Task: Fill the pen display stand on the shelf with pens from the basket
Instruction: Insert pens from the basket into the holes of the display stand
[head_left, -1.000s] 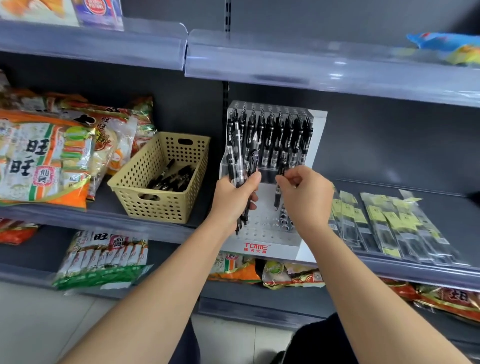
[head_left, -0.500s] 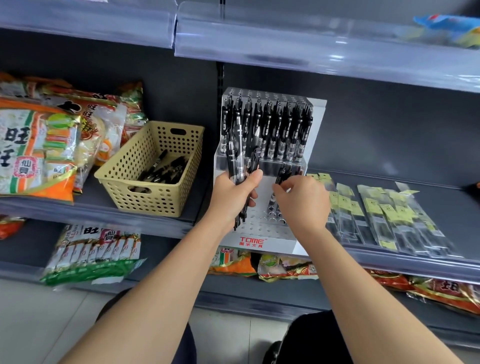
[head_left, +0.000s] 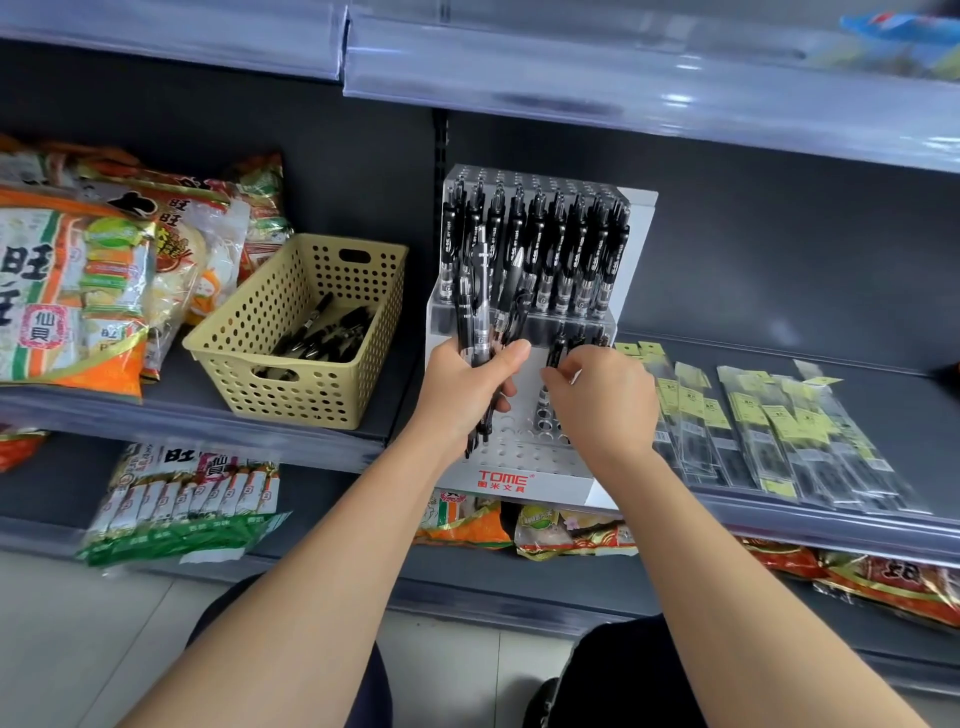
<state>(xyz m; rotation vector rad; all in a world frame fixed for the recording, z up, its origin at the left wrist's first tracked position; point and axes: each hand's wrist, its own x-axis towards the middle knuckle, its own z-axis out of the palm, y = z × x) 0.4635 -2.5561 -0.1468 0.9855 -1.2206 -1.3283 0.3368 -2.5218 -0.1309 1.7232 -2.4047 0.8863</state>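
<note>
A bundle of pens is gripped in the left hand; a single pen is pinched narrowly by the right hand. Since a second ago this pen has been lowered into a hole of the display stand, just beyond the right fingertips; release is judged imminent. Holes beneath both hands remain vacant; the basket, left of the left hand, is stocked.

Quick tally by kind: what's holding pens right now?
Basket: 1
Display stand: 1
Hands: 2 (left hand grips a pen bundle, right hand pinches a single pen)
Total: 4
</note>
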